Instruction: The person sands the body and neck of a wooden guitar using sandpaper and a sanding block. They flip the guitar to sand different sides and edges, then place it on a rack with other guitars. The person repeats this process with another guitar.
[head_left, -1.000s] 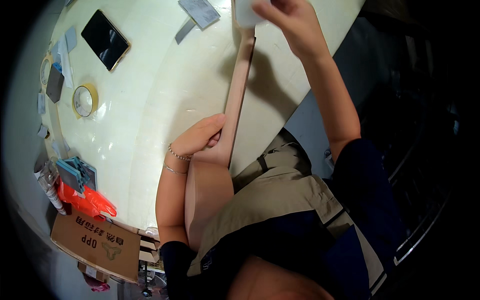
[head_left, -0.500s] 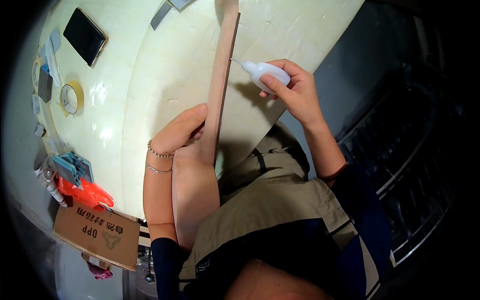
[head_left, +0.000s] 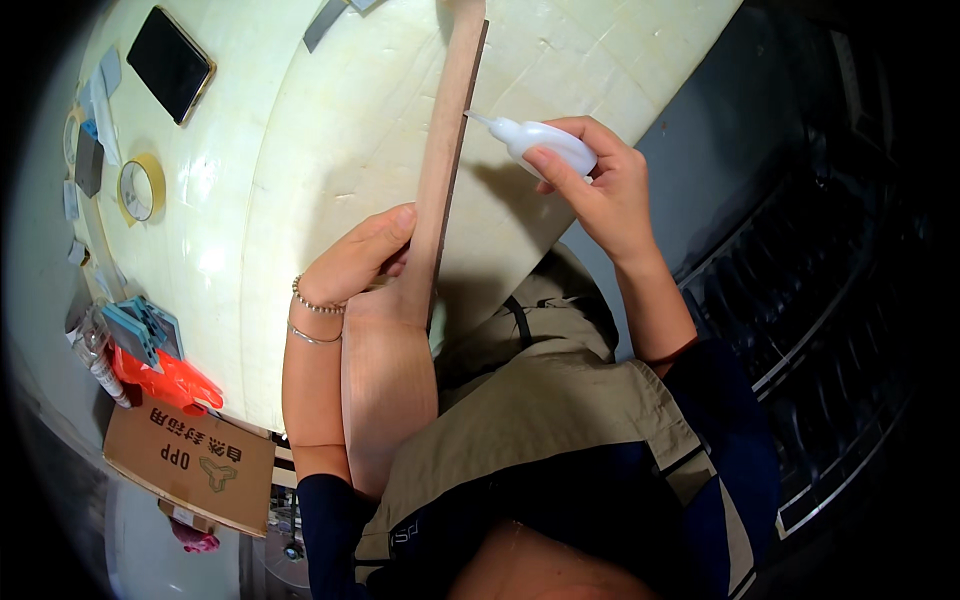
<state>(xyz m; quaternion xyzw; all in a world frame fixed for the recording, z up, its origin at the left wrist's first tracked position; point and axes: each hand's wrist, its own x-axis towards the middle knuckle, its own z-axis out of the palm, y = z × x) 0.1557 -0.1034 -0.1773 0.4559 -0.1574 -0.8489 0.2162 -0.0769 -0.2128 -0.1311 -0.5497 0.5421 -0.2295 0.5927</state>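
Note:
A bare wooden stringed instrument, like a small guitar or ukulele, lies on its side toward me. Its long neck [head_left: 440, 170] runs away across the table, with a thin dark strip [head_left: 462, 140] along the right edge. The wider body [head_left: 388, 390] rests against my left forearm and apron. My left hand [head_left: 365, 250] is closed around the neck near the body, thumb on top and fingers partly hidden behind it. In my right hand [head_left: 600, 180] is a white squeeze bottle [head_left: 550, 145], held tilted. The thin nozzle points left, its tip at the dark strip's edge.
A phone [head_left: 170, 65] and a yellow tape roll [head_left: 142, 189] lie on the pale table [head_left: 230, 130]. Grey-blue blocks [head_left: 140, 335], a red plastic bag [head_left: 165, 378] and a clear bottle [head_left: 100, 355] sit at the left edge. Below stands a cardboard box [head_left: 190, 465].
My right hand and the squeeze bottle have shifted slightly right, while the nozzle tip stays by the dark strip. My left hand keeps its grip. The whole view has shifted slightly.

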